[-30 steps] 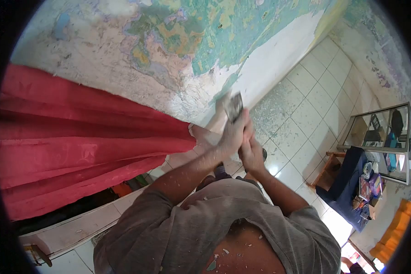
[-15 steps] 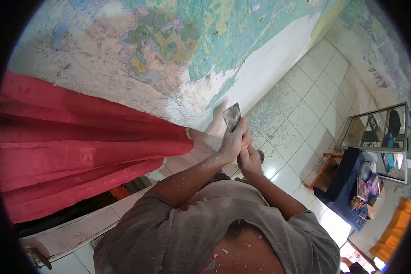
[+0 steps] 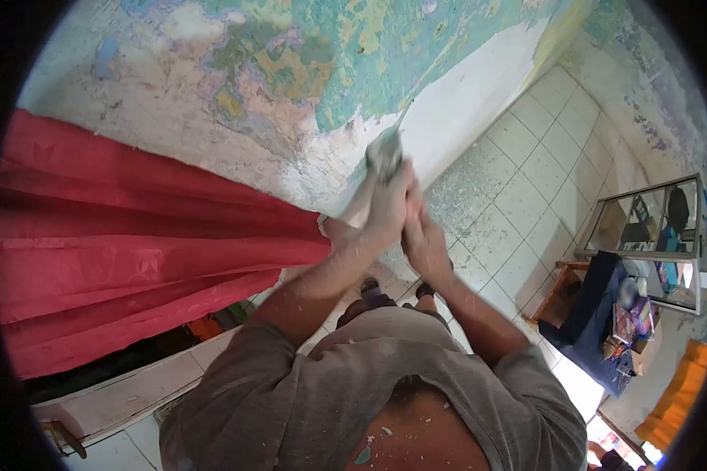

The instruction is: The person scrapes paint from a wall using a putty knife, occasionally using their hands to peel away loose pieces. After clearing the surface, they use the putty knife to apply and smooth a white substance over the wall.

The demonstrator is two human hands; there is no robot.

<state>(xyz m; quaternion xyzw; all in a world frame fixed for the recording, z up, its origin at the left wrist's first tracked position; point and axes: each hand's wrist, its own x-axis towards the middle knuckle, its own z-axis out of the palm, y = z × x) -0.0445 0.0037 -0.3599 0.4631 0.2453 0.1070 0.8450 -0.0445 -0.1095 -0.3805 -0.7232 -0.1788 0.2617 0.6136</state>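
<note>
A paint scraper [image 3: 384,154] with a flat, dusty metal blade is held against or very near the wall [image 3: 291,133]; motion blurs its edge. My left hand [image 3: 389,202] is closed around the handle just below the blade. Behind it, my right hand [image 3: 424,239] is also closed on the handle, pressed close to the left. The handle itself is hidden by my fingers. Around the blade, the wall carries patchy green, blue and ochre paint, with a bare white strip lower down.
Paint flakes lie on the tiled floor [image 3: 518,180]. A red curtain [image 3: 149,251] hangs at left. To the right stand a glass-fronted cabinet [image 3: 644,224] and a dark cloth [image 3: 581,322] with assorted items beside it. An orange cloth [image 3: 675,392] hangs at lower right.
Both hands and the scraper have moved forward and slightly left, bringing the blade up to the edge of the green paint. My feet now show below.
</note>
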